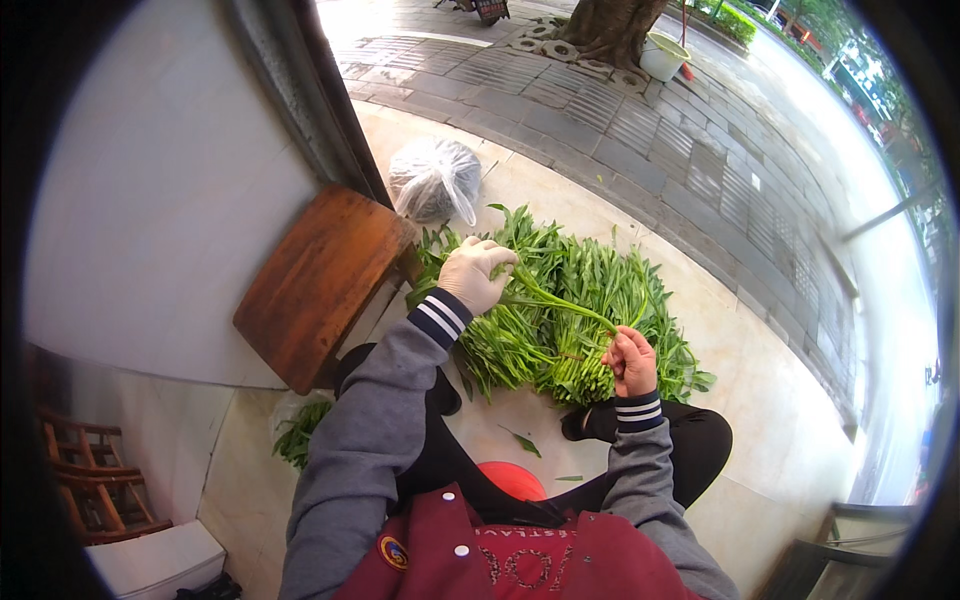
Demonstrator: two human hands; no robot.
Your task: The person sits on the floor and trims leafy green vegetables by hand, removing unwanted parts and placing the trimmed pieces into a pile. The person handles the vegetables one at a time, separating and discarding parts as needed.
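Observation:
A few long green stems of a leafy vegetable, which looks like water spinach (566,304), stretch between my two hands. My left hand (478,274), in a pale thin glove, pinches their leafy end. Bare, my right hand (632,360) grips the lower end of the stems between thumb and fingers. Beneath both hands a broad heap of the same greens (600,277) covers the floor tiles. The cut stem ends of a bundle (581,379) point towards me, just left of my right hand. A thin tie seems to run across that bundle.
A wooden stool (322,285) stands left of the heap, by the wall. Behind the greens sits a knotted clear plastic bag (436,180). A red seat or bucket (514,480) shows between my legs. More greens (302,431) lie at the left; loose leaves (523,442) lie before me.

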